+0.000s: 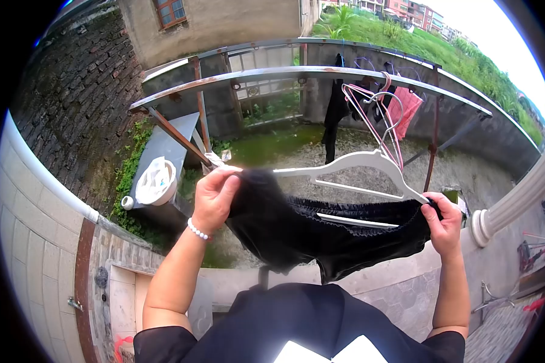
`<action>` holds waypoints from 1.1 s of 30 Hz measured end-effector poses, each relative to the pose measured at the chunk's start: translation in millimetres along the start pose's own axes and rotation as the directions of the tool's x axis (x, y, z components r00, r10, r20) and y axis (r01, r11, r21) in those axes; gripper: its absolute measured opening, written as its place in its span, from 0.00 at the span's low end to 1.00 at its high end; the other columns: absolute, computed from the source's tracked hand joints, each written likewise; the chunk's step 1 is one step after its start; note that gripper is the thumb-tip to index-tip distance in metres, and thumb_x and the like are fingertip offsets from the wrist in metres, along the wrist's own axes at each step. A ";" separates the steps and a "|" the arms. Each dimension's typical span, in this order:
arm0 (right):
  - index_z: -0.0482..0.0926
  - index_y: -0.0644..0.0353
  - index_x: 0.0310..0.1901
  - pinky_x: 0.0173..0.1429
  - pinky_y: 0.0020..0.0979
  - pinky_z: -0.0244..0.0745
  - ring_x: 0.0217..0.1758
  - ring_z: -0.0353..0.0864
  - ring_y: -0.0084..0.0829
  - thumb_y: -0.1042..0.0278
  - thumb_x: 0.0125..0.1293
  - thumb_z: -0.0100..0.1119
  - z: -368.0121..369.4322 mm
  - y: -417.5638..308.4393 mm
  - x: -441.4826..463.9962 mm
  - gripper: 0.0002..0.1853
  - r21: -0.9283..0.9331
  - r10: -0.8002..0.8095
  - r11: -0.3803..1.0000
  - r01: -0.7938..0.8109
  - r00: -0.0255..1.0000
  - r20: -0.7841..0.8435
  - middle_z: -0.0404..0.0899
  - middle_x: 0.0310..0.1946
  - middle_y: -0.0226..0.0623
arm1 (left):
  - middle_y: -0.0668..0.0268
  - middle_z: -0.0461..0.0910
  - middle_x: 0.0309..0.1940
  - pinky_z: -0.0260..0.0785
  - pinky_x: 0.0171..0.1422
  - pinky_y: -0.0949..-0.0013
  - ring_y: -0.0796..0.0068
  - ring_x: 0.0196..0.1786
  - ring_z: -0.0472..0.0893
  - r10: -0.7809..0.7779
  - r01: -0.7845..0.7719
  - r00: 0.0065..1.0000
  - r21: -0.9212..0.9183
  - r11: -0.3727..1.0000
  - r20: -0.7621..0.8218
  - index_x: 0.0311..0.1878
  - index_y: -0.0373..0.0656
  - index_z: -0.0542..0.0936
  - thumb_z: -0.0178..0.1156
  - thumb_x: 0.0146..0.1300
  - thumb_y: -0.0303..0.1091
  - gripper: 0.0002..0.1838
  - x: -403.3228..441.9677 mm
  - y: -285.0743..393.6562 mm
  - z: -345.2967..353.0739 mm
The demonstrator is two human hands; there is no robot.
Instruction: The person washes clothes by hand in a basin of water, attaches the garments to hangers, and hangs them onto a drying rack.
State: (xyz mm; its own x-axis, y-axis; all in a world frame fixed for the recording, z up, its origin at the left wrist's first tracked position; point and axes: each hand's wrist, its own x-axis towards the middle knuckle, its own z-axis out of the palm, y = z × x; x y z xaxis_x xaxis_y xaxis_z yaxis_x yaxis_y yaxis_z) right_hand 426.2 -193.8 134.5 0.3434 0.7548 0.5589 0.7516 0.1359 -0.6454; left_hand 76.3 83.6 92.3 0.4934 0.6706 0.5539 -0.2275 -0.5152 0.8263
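Observation:
Black shorts (357, 251) with a gathered elastic waistband are stretched between my two hands. My left hand (215, 196), above a white bead bracelet, is closed on the left end of the waistband. At the other end, my right hand (445, 224) pinches the waistband beside the tip of a white hanger (360, 160). Part of the hanger sits inside the waist opening, and its lower bar shows through there. Cloth hides the hanger's left end. Its metal hook points up, in front of a pink hanger (360, 112) on the rail.
A metal rail (248, 77) crosses ahead of me. Behind it hang a pink garment (404, 112) and dark clothes (336, 115). To the left, a white basin (157, 189) stands on a grey slab (166, 145). A pale column (508, 187) rises at right.

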 end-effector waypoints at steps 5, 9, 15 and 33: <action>0.81 0.68 0.38 0.31 0.22 0.62 0.24 0.70 0.19 0.75 0.61 0.62 -29.0 -6.3 5.0 0.06 -0.023 -0.066 0.997 0.070 0.991 0.118 0.75 0.22 0.29 | 0.76 0.80 0.34 0.68 0.46 0.79 0.88 0.38 0.74 -0.219 0.260 0.958 -0.244 0.934 0.184 0.40 0.35 0.83 0.61 0.70 0.33 0.09 29.9 33.6 -20.3; 0.80 0.66 0.39 0.32 0.22 0.60 0.26 0.67 0.18 0.73 0.64 0.63 -22.8 1.0 -0.8 0.06 0.055 -0.065 0.996 0.065 0.998 -0.005 0.73 0.23 0.25 | 0.75 0.80 0.40 0.68 0.50 0.77 0.86 0.43 0.74 -0.273 0.325 0.855 -0.045 0.945 0.442 0.44 0.37 0.82 0.58 0.71 0.34 0.10 42.1 36.8 -5.6; 0.79 0.67 0.40 0.33 0.21 0.58 0.28 0.66 0.16 0.72 0.65 0.63 -11.4 18.3 -13.1 0.07 0.124 -0.014 0.992 0.019 0.999 -0.044 0.72 0.25 0.25 | 0.72 0.78 0.45 0.64 0.60 0.75 0.84 0.50 0.74 -0.283 0.332 0.929 -0.204 0.921 0.237 0.48 0.40 0.78 0.52 0.75 0.37 0.11 31.0 34.0 -4.4; 0.83 0.68 0.44 0.45 0.23 0.72 0.39 0.75 0.16 0.71 0.68 0.62 -19.9 20.4 19.0 0.09 0.400 0.033 0.900 -0.172 0.943 0.332 0.83 0.35 0.28 | 0.59 0.81 0.24 0.67 0.30 0.70 0.68 0.24 0.78 0.137 -0.310 0.935 0.562 0.767 0.328 0.33 0.34 0.82 0.61 0.66 0.30 0.09 31.4 73.6 72.8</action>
State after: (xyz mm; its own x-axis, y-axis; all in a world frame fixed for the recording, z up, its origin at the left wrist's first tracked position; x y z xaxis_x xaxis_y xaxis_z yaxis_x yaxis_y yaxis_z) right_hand 459.3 -189.4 142.4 0.1612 0.9292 0.3327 0.3926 0.2489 -0.8854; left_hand 136.2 27.8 163.1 0.7056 0.3811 0.5974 0.1449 -0.9029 0.4048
